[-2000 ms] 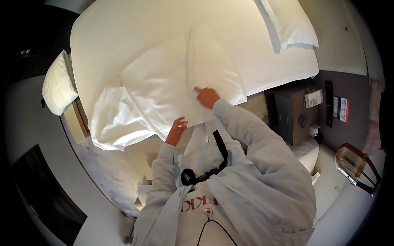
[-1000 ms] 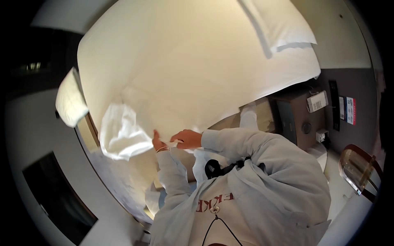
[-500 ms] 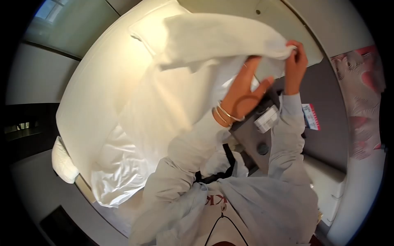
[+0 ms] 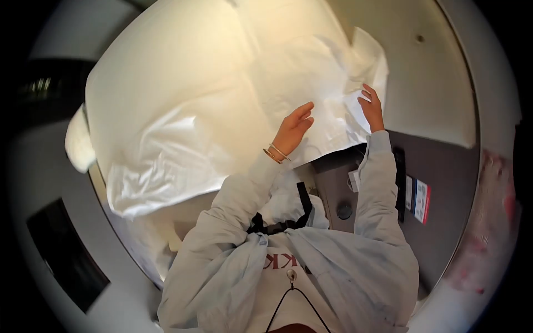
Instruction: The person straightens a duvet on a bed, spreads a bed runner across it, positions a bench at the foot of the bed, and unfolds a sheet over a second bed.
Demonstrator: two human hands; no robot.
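A white sheet [image 4: 311, 83] lies over the bed, its right corner bunched and standing up a little. My left hand [image 4: 294, 130], with bracelets at the wrist, hovers over the sheet's near part, fingers stretched out and holding nothing. By the right edge of the sheet is my right hand [image 4: 373, 109], its fingers apart and curved toward the cloth. Whether those fingertips touch the fabric, I cannot tell. Loose wrinkles run through the near left part of the white bedding [image 4: 161, 150].
To the right stands a dark bedside surface [image 4: 441, 172] with a red, white and blue printed card [image 4: 422, 202], a white box [image 4: 354, 180] partly behind my sleeve, and a round dark object [image 4: 344, 210]. A pale headboard panel [image 4: 422, 83] rises beyond. A white pillow [image 4: 80, 141] sticks out at the far left.
The sheet, held up by its edge in my right hand before, now lies lowered on the bed. My right hand has let go; my left hand has moved left. The view has shifted.
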